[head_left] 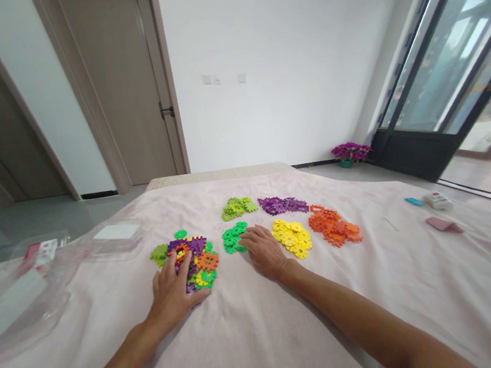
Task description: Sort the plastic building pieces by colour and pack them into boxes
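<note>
My left hand (174, 288) lies flat with fingers spread on a mixed pile of coloured plastic pieces (197, 260). My right hand (263, 249) rests palm down, its fingertips touching the dark green pile (232, 237). Sorted piles lie beyond: light green (237, 207), purple (282, 205), yellow (293, 236) and orange (333, 226). All sit on a pink cloth (268, 329) covering the table.
A clear plastic container (20, 294) and its lid (116, 235) lie at the left. Small items, a teal piece (415, 201), a white packet (437, 200) and a pink piece (443, 225), lie at the right. A door, a glass sliding door and a potted plant stand behind.
</note>
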`<action>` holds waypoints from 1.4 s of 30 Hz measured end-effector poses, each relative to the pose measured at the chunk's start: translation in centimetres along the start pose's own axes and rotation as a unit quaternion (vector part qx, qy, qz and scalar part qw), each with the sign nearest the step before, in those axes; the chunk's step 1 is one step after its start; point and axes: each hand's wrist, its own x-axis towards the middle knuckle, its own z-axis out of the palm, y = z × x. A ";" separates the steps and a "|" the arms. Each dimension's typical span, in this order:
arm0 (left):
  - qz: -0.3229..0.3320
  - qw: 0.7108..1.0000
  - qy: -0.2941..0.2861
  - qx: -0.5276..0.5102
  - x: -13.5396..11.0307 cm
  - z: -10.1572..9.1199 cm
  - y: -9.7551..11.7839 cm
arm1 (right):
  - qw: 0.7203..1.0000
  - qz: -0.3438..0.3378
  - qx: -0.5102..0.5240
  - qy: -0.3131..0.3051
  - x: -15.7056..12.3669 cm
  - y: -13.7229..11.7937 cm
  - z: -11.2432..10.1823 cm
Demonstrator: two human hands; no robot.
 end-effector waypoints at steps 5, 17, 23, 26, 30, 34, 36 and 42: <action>-0.030 0.998 0.050 -0.020 1.2 0.2 2.5 | 0.998 0.002 0.038 -0.042 2.5 -4.1 1.3; -0.166 0.972 0.157 -0.059 2.0 -2.2 -6.2 | 0.998 -0.033 0.004 -0.061 3.1 -6.3 2.4; -0.134 0.985 0.108 -0.004 2.3 -1.8 -5.8 | 0.995 0.094 0.037 -0.008 2.6 -5.2 2.7; -0.137 0.987 0.085 0.004 2.3 -1.5 -6.0 | 0.981 0.162 0.085 0.067 2.5 -2.9 2.1; -0.114 0.991 0.074 -0.003 2.5 -0.9 -6.7 | 0.948 0.258 0.106 0.156 2.1 2.0 -0.4; -0.097 0.993 0.069 -0.006 2.6 -0.6 -7.0 | 0.896 0.401 0.046 0.185 0.0 7.4 -3.5; -0.090 0.993 0.070 -0.006 2.6 -0.5 -7.0 | 0.862 0.469 0.013 0.192 -1.7 9.8 -4.7; -0.080 0.993 0.083 -0.012 2.6 -0.6 -6.9 | 0.734 0.620 -0.004 0.276 -7.0 14.4 -6.6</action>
